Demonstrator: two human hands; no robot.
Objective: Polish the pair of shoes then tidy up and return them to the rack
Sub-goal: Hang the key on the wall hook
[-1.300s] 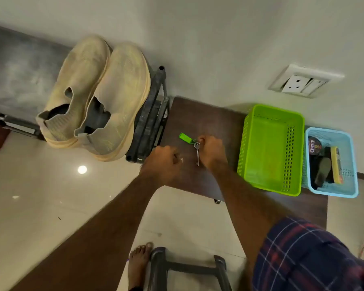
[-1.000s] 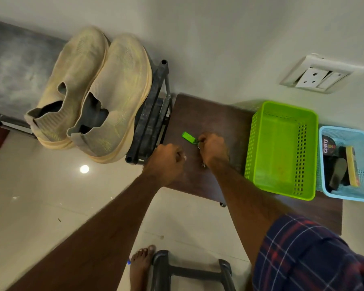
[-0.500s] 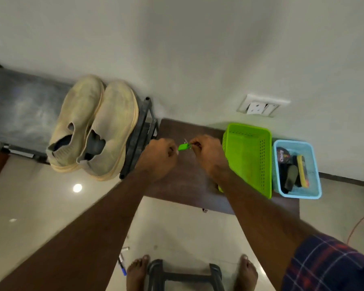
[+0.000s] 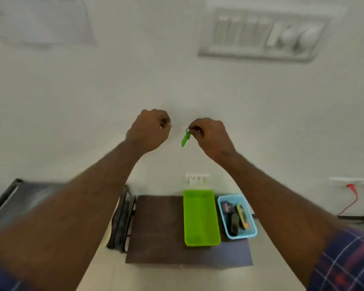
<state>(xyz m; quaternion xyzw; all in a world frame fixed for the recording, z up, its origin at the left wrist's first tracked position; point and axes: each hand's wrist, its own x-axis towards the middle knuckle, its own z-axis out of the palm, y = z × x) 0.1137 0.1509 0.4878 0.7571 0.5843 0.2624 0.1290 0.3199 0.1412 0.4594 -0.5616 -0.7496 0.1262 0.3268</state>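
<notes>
Your right hand (image 4: 208,135) is pinching a key ring with a green tag (image 4: 185,139), raised high against the wall (image 4: 114,85). Your left hand (image 4: 150,129) is curled into a loose fist just beside it; whether it is holding anything I cannot tell.

The tag is dangling from the ring, its long axis running nearly vertical, with the free end pointing down and slightly to your left. The key itself is hidden by your fingers.

The ring is being held only by the fingertips, so a slip would likely be dropping it onto the dark bench (image 4: 156,227) below, or into the green basket (image 4: 201,241) sitting under your right hand. The frame is blurred, which suggests quick motion, and that makes a fumble likelier.

The shoes are not showing in this view; your left forearm is covering most of the rack (image 4: 122,219) at lower left. The polish tin and brushes are lying in the blue basket (image 4: 252,233), touching the green one, so I judge polishing is not yet under way.
</notes>
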